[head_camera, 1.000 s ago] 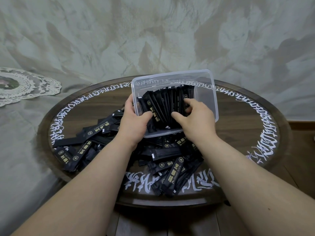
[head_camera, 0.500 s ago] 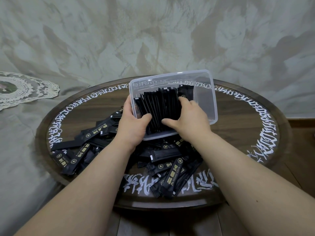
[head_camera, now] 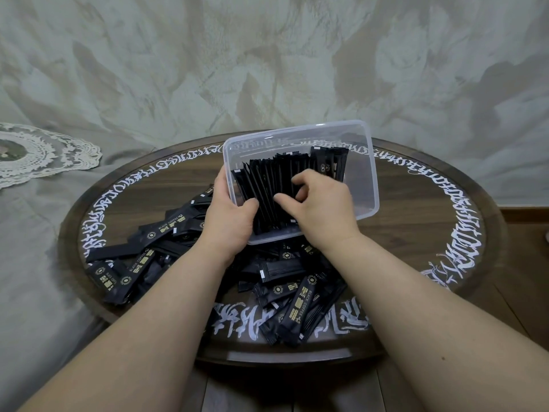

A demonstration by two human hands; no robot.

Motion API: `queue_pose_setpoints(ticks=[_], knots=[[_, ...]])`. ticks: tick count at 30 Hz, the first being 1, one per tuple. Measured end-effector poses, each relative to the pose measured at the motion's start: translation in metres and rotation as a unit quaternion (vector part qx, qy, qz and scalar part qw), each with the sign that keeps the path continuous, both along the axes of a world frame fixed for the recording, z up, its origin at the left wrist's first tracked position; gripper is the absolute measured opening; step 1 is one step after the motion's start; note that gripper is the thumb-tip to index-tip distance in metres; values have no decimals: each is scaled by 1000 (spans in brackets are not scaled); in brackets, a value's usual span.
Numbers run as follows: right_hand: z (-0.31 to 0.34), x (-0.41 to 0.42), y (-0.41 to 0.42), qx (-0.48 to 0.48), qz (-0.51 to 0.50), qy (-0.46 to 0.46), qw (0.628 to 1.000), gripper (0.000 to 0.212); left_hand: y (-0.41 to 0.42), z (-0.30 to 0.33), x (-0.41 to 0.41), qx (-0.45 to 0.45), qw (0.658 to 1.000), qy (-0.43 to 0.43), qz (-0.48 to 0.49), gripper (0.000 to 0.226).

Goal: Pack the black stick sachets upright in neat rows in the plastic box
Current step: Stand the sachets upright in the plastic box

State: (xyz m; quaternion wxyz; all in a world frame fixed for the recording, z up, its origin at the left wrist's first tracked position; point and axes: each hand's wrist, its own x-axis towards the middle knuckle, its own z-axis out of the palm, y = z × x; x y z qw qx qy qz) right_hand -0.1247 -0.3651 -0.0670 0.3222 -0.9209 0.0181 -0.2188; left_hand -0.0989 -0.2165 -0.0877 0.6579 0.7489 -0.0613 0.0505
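From the head view I see the clear plastic box (head_camera: 361, 162) tilted, its open top tipped toward the camera, its near edge resting over the loose sachets on the round wooden table (head_camera: 430, 203). The left hand (head_camera: 228, 217) grasps the box at its near-left corner: the thumb lies inside against the packed sachets, and the fingers wrap the outer left wall. The right hand (head_camera: 319, 203) is inside the box with fingers curled onto the tops of the packed row of black stick sachets (head_camera: 267, 185); I cannot tell whether it pinches one sachet or only presses against the row. The row stands on edge, filling the left and centre of the box, leaning slightly left. At the right end of the row, a few sachets (head_camera: 328, 165) face the camera with a gold emblem showing. The right portion of the box holds no sachets. A loose pile of sachets (head_camera: 294, 295) printed "BLACK COFFEE" lies on the table below and left of the box. The table rim carries white script lettering. A lace doily (head_camera: 38, 150) lies on the cloth at far left.
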Motion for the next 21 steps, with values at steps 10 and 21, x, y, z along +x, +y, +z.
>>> queue_pose_setpoints(ticks=[10,21], knots=[[-3,0,16,-39,12,94,995,64,1,5,-3,-27,999,29,-10,73],[1,6,21,-122,-69,106,984,58,4,11,-11,-41,999,27,-20,68]])
